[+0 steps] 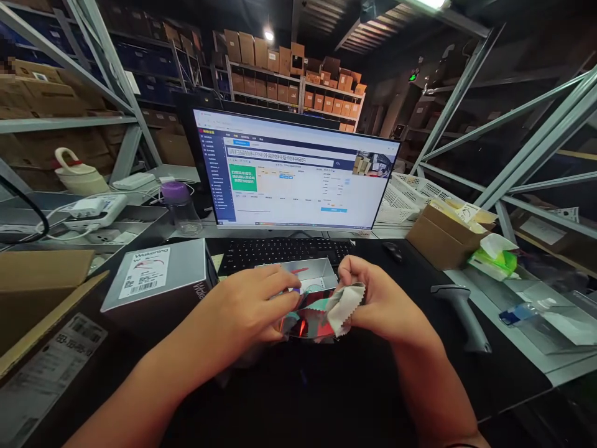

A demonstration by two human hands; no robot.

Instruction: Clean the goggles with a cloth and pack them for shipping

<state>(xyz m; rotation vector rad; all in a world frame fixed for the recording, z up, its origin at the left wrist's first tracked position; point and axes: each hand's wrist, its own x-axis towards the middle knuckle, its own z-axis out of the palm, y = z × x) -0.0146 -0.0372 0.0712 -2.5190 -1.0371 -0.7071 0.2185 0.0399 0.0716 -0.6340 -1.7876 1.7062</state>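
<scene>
The fingers [283,303] of my left hand [242,305] were drawn narrow, holding one end of the red-mirrored glasses [303,326]. My right hand [380,302] pinched a pale zigzag-edged cloth [347,305] against their other side. The glasses were held above the black mat [504,379], toward the middle of its near part. I took the step in hand to be wiping a lens; the next move called for light, even cloth pressure and a steady grip on the frame.

Just beyond my hands lay the open silver box [321,274], something red inside it, and past that the keyboard [280,249], before the monitor [289,193] near the table's [527,342] far edge. To the left sat the labelled box [153,280], a cardboard carton [41,274] nearer the left edge. Rightward, the mouse [393,251] lay near the mat's far right corner and the scanner [459,305] across its right edge. Shelves [265,78] of boxes rose behind.
</scene>
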